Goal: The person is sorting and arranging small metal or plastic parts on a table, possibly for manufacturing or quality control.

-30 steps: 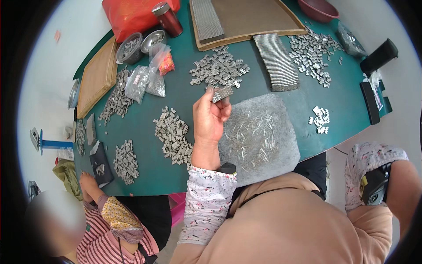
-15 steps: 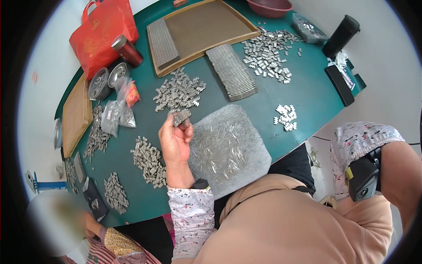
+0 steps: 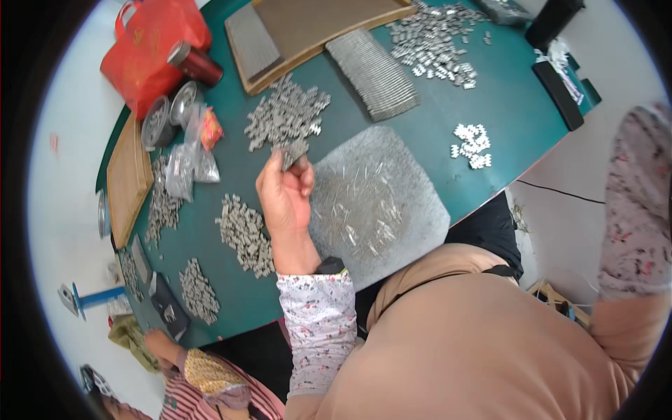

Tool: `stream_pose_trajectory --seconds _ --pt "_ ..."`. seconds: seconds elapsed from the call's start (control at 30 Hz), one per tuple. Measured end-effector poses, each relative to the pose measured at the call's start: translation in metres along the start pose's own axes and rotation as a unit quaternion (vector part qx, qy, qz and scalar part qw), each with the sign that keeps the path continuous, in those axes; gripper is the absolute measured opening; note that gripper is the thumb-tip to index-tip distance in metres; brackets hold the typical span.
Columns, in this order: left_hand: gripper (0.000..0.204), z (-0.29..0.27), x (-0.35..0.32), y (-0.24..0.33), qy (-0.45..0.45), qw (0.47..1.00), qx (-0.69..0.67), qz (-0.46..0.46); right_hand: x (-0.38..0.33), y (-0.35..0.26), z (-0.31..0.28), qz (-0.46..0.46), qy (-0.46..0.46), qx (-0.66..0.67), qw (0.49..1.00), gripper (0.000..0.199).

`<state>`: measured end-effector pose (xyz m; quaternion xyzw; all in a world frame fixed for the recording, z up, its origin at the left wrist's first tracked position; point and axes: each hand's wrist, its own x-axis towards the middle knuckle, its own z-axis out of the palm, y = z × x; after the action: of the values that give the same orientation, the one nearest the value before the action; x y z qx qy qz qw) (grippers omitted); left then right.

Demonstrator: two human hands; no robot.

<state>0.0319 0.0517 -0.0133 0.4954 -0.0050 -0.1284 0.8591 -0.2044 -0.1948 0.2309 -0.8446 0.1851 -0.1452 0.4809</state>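
Pinching a small grey metal block [image 3: 295, 152] between thumb and fingers, the left hand [image 3: 285, 199] is closed on it, above the table and near the left edge of the grey mat [image 3: 423, 199]. Right hand out of frame, so can't tell its grip; only its floral sleeve [image 3: 633, 210] shows at right. Near left, a co-worker's hand [image 3: 162, 344] at the table edge. Thin metal pins [image 3: 381, 224] scattered loose over the mat. Left of the hand, a heap of toothed pieces [image 3: 245, 234], plus a smaller heap [image 3: 199, 291] further left; right of the mat, a little bright cluster [image 3: 473, 145]. Beyond the hand, another loose heap [image 3: 288, 112]. Farther, a ribbed slab [image 3: 371, 75] lies just beside the wooden tray [image 3: 322, 50], which has a grey packed row [image 3: 253, 42] at its left end. Far right, one more loose spread [image 3: 434, 45].

Progress, as judged: slab and packed row look already lined up; heaps and pins are left loose. Can't tell if the held block is complete.

Versus half a second ago: block still gripped, its dotted face no longer clear; right sleeve now runs up the right edge, its black device gone from view; far bowl also out of frame.
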Motion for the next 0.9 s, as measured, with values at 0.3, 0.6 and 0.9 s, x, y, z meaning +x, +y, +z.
stream_pose_trajectory --seconds 0.3,0.6,0.9 --pt "0.026 0.007 0.006 0.0 -0.026 1.0 -0.014 -0.001 0.031 0.019 0.031 0.004 -0.086 0.008 0.996 0.039" --pt "0.027 -0.001 -0.002 -0.003 -0.025 0.999 -0.021 -0.002 0.051 0.027 0.012 -0.048 -0.031 -0.062 0.996 0.036" --pt "0.03 0.004 0.003 -0.002 -0.041 0.999 0.008 0.0 0.067 0.049 0.019 -0.068 -0.014 -0.063 0.996 0.034"
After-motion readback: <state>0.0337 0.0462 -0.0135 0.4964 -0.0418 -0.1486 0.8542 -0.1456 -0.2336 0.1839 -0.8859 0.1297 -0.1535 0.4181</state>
